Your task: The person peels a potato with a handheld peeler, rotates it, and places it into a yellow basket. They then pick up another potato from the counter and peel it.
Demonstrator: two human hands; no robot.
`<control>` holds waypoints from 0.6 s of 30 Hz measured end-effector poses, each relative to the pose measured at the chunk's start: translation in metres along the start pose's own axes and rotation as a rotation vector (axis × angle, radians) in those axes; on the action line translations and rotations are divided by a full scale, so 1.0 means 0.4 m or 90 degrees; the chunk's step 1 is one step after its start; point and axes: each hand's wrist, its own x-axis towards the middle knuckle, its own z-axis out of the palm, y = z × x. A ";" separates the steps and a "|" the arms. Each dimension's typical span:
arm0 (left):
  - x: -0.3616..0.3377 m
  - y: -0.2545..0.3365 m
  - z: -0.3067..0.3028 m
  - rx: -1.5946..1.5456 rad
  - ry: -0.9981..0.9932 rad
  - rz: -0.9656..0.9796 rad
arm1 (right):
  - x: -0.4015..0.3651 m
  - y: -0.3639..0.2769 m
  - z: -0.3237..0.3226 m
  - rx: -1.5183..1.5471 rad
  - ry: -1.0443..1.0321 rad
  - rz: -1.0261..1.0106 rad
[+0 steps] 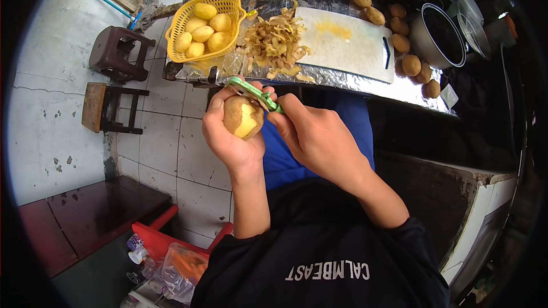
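Note:
In my left hand rests a potato, its skin partly gone so that a pale yellow patch shows on the near side. My right hand grips the end of a green peeler, whose head lies across the top of the potato. Just beyond my hands, a heap of peelings covers the front of the foil-covered counter. Left of the heap stands a yellow basket with several peeled potatoes in it.
A white cutting board with a yellow stain lies right of the peelings. Several unpeeled potatoes sit along its right side, beside a metal pot. Two stools, one brown plastic and one wooden, stand on the tiled floor at left.

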 end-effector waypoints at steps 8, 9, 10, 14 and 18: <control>0.062 -0.025 0.011 -0.073 0.021 -0.084 | 0.025 0.034 0.016 0.071 0.026 0.028; 0.075 -0.025 0.016 -0.088 -0.001 -0.104 | 0.036 0.043 0.015 0.076 0.033 0.044; 0.091 -0.033 0.021 -0.091 -0.005 -0.101 | 0.050 0.050 0.012 0.072 0.036 0.040; 0.161 -0.066 0.038 -0.119 0.016 -0.084 | 0.116 0.083 -0.007 0.034 0.086 0.070; 0.154 -0.077 0.006 -0.035 0.042 -0.078 | 0.211 0.151 -0.033 -0.132 0.169 0.007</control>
